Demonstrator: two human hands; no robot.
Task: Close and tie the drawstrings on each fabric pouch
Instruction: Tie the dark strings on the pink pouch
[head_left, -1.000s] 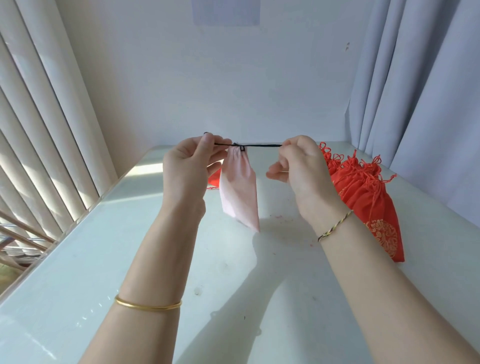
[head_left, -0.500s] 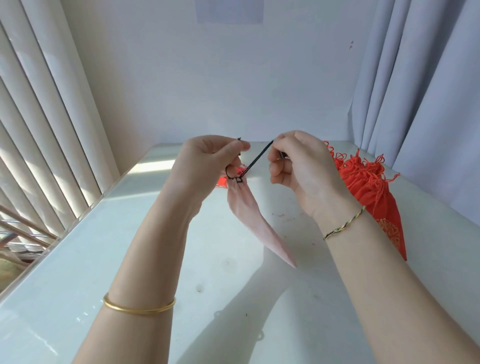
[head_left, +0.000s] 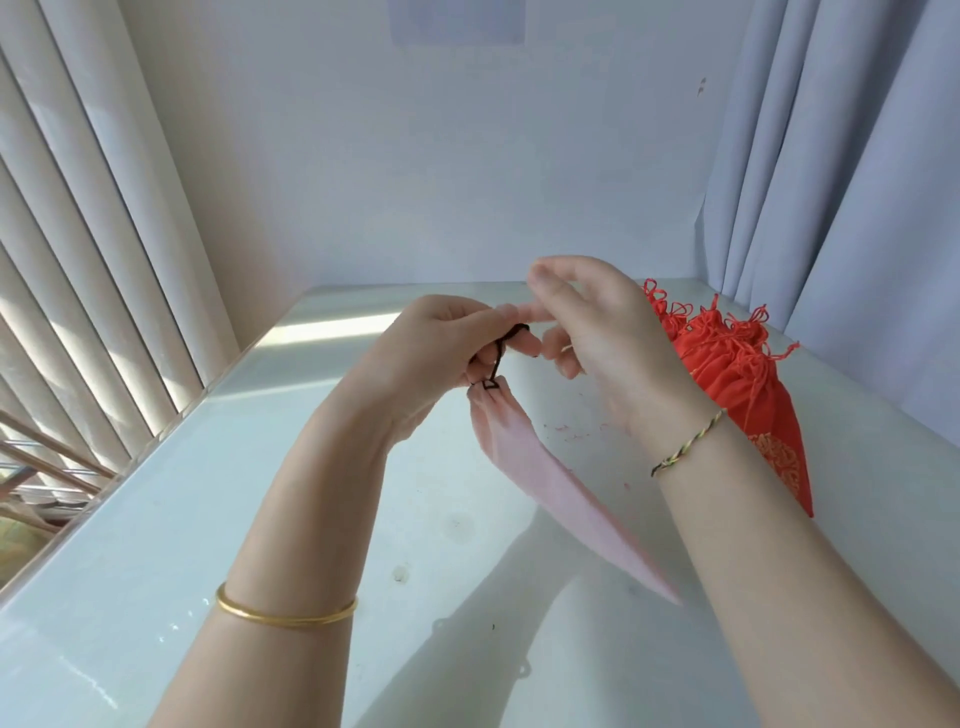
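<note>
The pink pouch hangs just below the left hand's grip. Its mouth is gathered tight at the top and its body slants down towards the person's right forearm. The lower tip is blurred, so I cannot tell whether it touches the counter. A black drawstring rises from the gathered neck straight into the left hand. That hand's fingers are curled over, pinching the cord, and a small loop of it shows at the fingertips.

The right hand is right beside that grip, fingertips meeting the left fingertips around the loop. Its thumb is lifted and its other fingers are bent inward. From here I cannot tell whether its grip is pinching the cord or only touching it.

Beyond the right hand, on its far side from the left grip, red pouches lie in a pile on the counter. Their necks are bunched, with red cords sticking up in loops, and one shows a gold printed pattern near its bottom corner.

A gold bangle sits on the left forearm and a thin braided bracelet on the right wrist. The counter is pale and glossy, with a few pink specks under the hands. Vertical blinds stand out past the left arm, a pale curtain hangs out past the right, and a plain wall rises behind both hands.
</note>
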